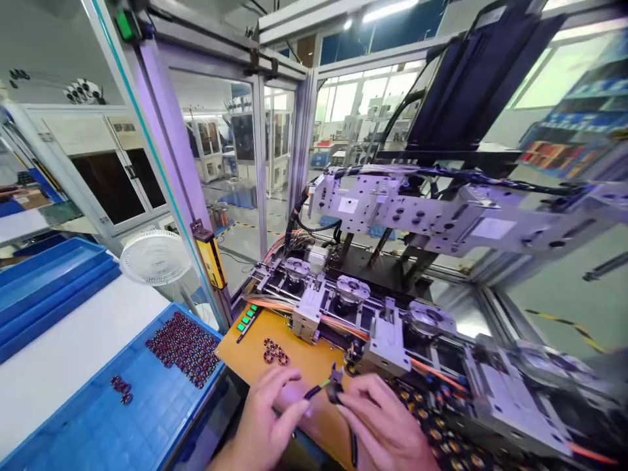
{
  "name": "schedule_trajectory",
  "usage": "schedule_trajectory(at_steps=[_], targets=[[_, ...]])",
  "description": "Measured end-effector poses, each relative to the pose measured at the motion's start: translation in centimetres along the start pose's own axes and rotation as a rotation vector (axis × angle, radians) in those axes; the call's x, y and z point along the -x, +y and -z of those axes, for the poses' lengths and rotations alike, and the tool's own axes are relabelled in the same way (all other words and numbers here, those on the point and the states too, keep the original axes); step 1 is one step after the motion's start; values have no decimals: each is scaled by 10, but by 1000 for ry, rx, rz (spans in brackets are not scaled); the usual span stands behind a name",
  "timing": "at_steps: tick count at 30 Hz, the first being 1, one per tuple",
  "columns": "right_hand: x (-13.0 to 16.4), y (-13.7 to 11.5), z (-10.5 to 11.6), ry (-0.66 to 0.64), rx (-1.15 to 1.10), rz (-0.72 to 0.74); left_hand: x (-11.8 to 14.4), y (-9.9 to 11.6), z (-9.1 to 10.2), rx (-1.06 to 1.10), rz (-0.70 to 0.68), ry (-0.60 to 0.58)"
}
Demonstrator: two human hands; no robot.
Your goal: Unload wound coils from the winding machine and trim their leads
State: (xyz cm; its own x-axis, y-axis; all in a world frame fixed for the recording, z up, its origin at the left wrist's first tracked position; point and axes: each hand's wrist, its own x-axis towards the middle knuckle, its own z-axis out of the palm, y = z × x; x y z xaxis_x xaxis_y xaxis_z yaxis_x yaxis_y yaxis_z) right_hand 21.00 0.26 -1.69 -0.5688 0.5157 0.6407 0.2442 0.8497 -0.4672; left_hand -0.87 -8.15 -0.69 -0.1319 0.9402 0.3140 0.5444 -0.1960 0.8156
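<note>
A pair of cutting pliers (318, 390), with dark, green-marked handles and jaws pointing up, is between my hands above the orange work surface (240, 363). My right hand (380, 422) is closed around one handle side. At its fingertips shows a small dark round piece (334, 394), partly hidden. My left hand (269, 415) is beside the other handle, thumb and forefinger apart; whether it touches the handle I cannot make out. A few small wire-wound rings (275, 352) lie just beyond my hands.
A blue tray (147, 386) at left holds a heap of similar rings (184, 347) and a small separate group. Machine fixtures (307, 311) line the far side. More rings (436, 432) lie by my right hand. A fan (156, 257) and stacked blue trays (49, 281) stand left.
</note>
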Motion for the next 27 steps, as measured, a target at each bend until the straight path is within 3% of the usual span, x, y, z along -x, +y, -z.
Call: schedule_trajectory(at_steps=[3,7,13,17,19,24,27], targets=[[-56,-36,7,65,-171,76,-24,29,7,352,80,-86],[-92,-39,-6,108,-318,117,-40,31,18,474,42,19],[-102,-31,-12,-71,-719,-118,-39,22,28,270,-22,125],[-112,-26,-13,-154,-811,-248,-44,18,26,70,-208,167],[-115,-23,-15,-173,-827,-294,-44,14,24,52,-216,194],[-121,-14,-15,-171,-802,-266,-43,4,25,122,-84,219],[-127,-11,-13,-211,-816,-242,-51,6,29,68,-149,225]])
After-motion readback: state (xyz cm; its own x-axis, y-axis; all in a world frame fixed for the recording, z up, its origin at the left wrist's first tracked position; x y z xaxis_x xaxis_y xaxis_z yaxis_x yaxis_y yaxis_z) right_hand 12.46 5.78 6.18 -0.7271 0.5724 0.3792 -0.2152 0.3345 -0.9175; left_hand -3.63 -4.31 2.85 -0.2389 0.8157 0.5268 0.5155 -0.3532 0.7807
